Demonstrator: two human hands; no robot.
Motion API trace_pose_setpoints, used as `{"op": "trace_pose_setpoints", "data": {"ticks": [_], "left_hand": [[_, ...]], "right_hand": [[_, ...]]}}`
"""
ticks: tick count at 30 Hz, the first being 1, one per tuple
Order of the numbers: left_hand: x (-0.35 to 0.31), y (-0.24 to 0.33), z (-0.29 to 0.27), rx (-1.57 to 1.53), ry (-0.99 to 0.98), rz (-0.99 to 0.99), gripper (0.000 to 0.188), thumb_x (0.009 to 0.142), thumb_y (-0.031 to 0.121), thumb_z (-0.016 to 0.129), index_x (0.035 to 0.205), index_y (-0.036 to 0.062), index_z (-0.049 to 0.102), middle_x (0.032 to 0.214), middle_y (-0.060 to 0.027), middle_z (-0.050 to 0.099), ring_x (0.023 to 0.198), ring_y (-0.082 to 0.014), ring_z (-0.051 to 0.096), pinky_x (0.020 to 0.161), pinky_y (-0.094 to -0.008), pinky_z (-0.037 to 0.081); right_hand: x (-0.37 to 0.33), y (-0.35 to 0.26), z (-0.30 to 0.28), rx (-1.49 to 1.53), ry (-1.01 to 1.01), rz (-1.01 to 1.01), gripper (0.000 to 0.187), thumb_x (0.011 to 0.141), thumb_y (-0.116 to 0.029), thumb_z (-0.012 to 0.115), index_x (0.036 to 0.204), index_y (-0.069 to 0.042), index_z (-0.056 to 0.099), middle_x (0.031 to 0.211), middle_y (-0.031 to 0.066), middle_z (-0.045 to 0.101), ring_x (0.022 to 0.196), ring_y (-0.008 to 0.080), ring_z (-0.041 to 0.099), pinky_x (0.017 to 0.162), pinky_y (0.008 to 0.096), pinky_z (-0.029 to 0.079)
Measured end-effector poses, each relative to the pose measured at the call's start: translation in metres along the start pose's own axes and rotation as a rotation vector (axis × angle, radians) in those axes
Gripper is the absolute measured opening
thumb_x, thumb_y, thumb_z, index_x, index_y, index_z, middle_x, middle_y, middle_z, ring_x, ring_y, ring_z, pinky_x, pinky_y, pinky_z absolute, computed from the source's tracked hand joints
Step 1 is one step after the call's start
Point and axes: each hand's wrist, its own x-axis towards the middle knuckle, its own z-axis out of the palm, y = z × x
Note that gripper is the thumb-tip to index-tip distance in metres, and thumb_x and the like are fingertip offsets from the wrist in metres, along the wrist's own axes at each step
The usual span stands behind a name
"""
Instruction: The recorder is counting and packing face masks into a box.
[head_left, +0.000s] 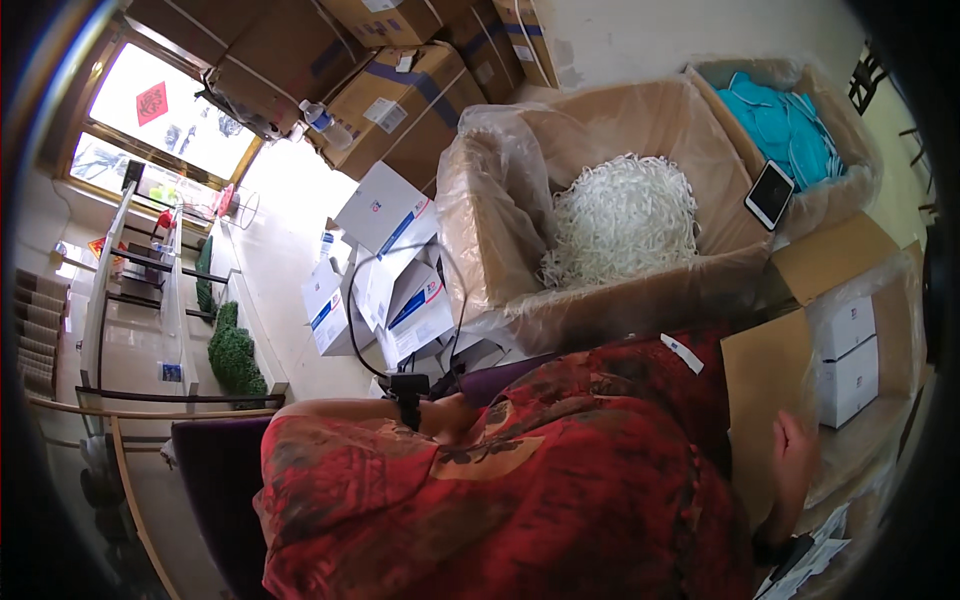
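Observation:
My left hand [453,417] rests low against the red patterned cloth on my lap. A black strap with a small device [408,388] is around that wrist, and the fingers are hidden. My right hand [795,458] is beside a brown cardboard flap [765,390], its fingers loosely bent and nothing visible in them. Right of it an open carton [895,340] lined with clear plastic holds white boxes [850,375]. A narrow white strip [682,353] lies on the red cloth. White printed sheets [815,560] lie next to my right wrist.
Ahead stands a large plastic-lined carton [590,310] with a heap of white strips [625,220]. Another carton holds turquoise flat pieces [775,125]; a phone [770,195] rests on its edge. White boxes [385,270] are piled at left. Taped cartons [400,100] stand behind.

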Motion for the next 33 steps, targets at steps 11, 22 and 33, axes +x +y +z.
{"op": "trace_pose_setpoints", "data": {"ticks": [11, 22, 33], "left_hand": [[0.021, -0.002, 0.030, -0.082, 0.085, 0.102, 0.035, 0.076, 0.028, 0.059, 0.106, 0.0105, 0.063, 0.114, -0.0108, 0.060, 0.109, -0.0260, 0.053, 0.093, -0.0391, 0.037], [-0.001, 0.001, 0.012, -0.395, -0.064, 0.127, 0.039, 0.076, 0.030, 0.059, 0.110, 0.0106, 0.061, 0.112, -0.0119, 0.061, 0.107, -0.0282, 0.054, 0.089, -0.0392, 0.040], [-0.004, -0.037, -0.012, -0.582, -0.039, 0.254, 0.044, 0.075, 0.031, 0.060, 0.114, 0.0107, 0.058, 0.111, -0.0130, 0.061, 0.104, -0.0304, 0.056, 0.085, -0.0393, 0.043]], "right_hand": [[-0.009, 0.004, 0.024, 0.125, -0.037, 0.072, 0.018, 0.084, -0.011, 0.055, 0.098, 0.000, 0.060, 0.087, 0.0204, 0.059, 0.082, 0.0380, 0.056, 0.070, 0.0423, 0.044], [0.000, 0.012, 0.032, 0.091, -0.122, 0.060, 0.018, 0.082, -0.011, 0.056, 0.096, -0.001, 0.060, 0.083, 0.0206, 0.059, 0.080, 0.0390, 0.055, 0.070, 0.0440, 0.045], [0.028, -0.047, 0.027, -0.037, -0.090, -0.061, 0.017, 0.082, -0.010, 0.057, 0.096, -0.002, 0.061, 0.086, 0.0197, 0.060, 0.079, 0.0384, 0.057, 0.070, 0.0431, 0.045]]}}
